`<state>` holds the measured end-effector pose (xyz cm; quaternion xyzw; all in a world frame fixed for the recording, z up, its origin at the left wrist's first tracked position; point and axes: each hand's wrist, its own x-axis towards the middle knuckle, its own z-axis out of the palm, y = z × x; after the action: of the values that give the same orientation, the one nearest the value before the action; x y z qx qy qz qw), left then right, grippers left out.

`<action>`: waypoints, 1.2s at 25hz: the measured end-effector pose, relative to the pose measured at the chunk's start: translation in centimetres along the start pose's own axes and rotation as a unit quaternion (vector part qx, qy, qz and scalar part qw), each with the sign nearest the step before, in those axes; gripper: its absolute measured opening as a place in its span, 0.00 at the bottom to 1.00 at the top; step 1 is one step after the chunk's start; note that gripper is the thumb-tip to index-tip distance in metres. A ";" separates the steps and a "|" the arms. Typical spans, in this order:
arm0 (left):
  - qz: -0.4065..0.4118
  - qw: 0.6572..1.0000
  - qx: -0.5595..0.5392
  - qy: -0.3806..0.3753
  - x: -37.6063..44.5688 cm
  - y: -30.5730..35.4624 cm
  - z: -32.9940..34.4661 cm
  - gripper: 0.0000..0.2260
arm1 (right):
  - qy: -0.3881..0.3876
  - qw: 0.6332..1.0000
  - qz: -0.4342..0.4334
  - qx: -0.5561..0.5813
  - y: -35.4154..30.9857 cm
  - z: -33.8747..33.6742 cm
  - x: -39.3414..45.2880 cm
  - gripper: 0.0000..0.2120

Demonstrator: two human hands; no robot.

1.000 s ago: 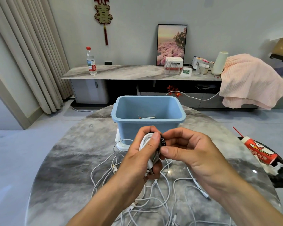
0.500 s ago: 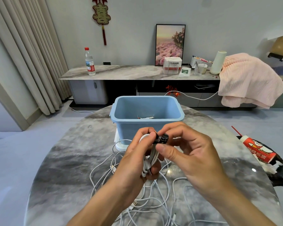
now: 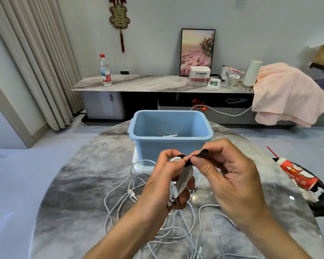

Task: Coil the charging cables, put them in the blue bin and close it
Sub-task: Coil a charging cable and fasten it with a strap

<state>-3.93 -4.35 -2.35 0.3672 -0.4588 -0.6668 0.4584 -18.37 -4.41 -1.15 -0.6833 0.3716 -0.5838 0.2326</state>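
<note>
Head view looks down over a round grey marbled stone table [image 3: 67, 184] where a person works with both hands. Their left hand [image 3: 163, 186] is wrapped round a bundle of coiled white charging cable [image 3: 182, 181], holding it upright above the tabletop, thumb and forefinger pinching the top of the coil. Their right hand [image 3: 230, 176] pinches the free end of a short black fastening strap [image 3: 198, 155], which runs across the head of the bundle between the two sets of fingertips. Straight beyond the hands stands the open pale-blue plastic bin [image 3: 170, 148], resting on what looks like its white lid [image 3: 138, 166]; something small and white lies on its floor, too small to identify. Under the hands sprawls a tangle of loose white cables [image 3: 120, 199], uncoiled, spread over the near half of the table.

I judge the step in hand to be binding the first coil. The next move seems to call for drawing the strap snug round the loops and pressing it closed while the left hand keeps them from springing apart, then carrying the bundle forward into the bin. With the tangle untouched and the lid off, most of the job remains.

At the table's right edge lies a red printed packet [image 3: 297, 174] on crumpled black wrapping.
</note>
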 end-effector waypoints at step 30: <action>0.155 0.948 0.253 -0.116 0.0 0.9 -2.4 0.17 | -0.125 0.959 0.181 0.178 1.8 -0.9 0.7 0.05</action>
<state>-1.51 -5.14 -2.27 0.3155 -0.7139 -0.4875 0.3914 -19.65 -5.98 -1.88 -0.6198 0.3471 -0.4986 0.4968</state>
